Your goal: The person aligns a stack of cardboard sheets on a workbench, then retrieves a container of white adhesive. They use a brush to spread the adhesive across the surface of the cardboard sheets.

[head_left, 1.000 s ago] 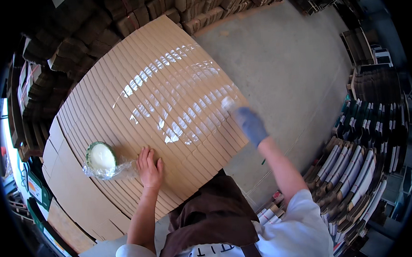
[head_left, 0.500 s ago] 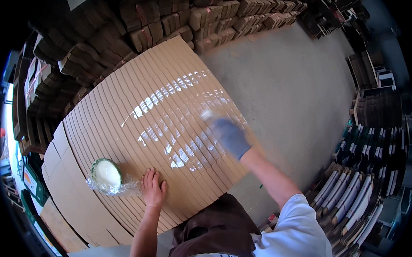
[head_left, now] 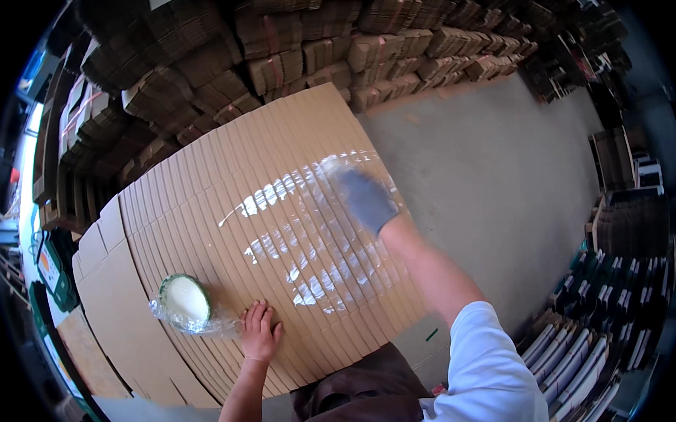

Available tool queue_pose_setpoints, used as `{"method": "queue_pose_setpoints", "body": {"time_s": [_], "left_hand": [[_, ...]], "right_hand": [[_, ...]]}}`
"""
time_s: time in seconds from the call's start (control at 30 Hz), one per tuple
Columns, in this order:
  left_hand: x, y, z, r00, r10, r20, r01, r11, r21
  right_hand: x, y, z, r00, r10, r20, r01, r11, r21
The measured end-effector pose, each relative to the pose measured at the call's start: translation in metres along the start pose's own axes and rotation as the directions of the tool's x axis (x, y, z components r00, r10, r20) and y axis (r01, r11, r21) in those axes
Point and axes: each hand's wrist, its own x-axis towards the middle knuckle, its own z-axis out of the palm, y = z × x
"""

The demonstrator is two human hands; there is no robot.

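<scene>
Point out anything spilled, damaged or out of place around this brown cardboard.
A thin green strip lies on the grey concrete floor, as if dropped. Glossy white streaks on the overlapping brown cardboard, beside the grey-gloved right hand, suggest spreading, not spillage.

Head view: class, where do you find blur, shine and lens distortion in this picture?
In the head view, motion blur smears the gloved right hand, while the bare left hand is fairly sharp; also there, white streaks on the cardboard look shiny, fisheye distortion bows its edges, and the corners are black.

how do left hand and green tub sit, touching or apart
Apart: the head view shows clear film and cardboard between the left hand and the green tub.
</scene>
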Motion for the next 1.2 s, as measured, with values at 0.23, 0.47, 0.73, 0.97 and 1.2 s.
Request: {"method": "queue_pose_setpoints", "body": {"time_s": [0.23, 0.47, 0.73, 0.97, 1.2], "left_hand": [[0.005, 0.003, -0.006, 1.000, -0.003, 0.011, 0.003, 1.000, -0.006], [0.003, 0.000, -0.002, 1.000, 0.016, 0.002, -0.015, 0.999, -0.040], [0.006, -0.001, -0.002, 1.000, 0.006, 0.016, -0.005, 1.000, -0.011], [0.001, 0.000, -0.005, 0.999, -0.013, 0.032, 0.013, 1.000, 0.003], [0.000, -0.001, -0.004, 1.000, -0.014, 0.028, 0.013, 0.999, 0.032]], "right_hand": [[0.001, -0.055, 0.054, 0.892, -0.447, -0.071, 0.441, 0.894, -0.076], [0.045, -0.086, 0.068, 0.976, -0.187, 0.115, 0.176, 0.979, 0.102], [0.031, -0.078, 0.065, 0.913, -0.394, 0.103, 0.405, 0.858, -0.316], [0.069, 0.007, -0.023, 0.999, -0.001, -0.039, -0.015, 0.905, -0.425], [0.070, 0.037, -0.029, 0.968, 0.157, -0.196, -0.206, 0.942, -0.265]]}}
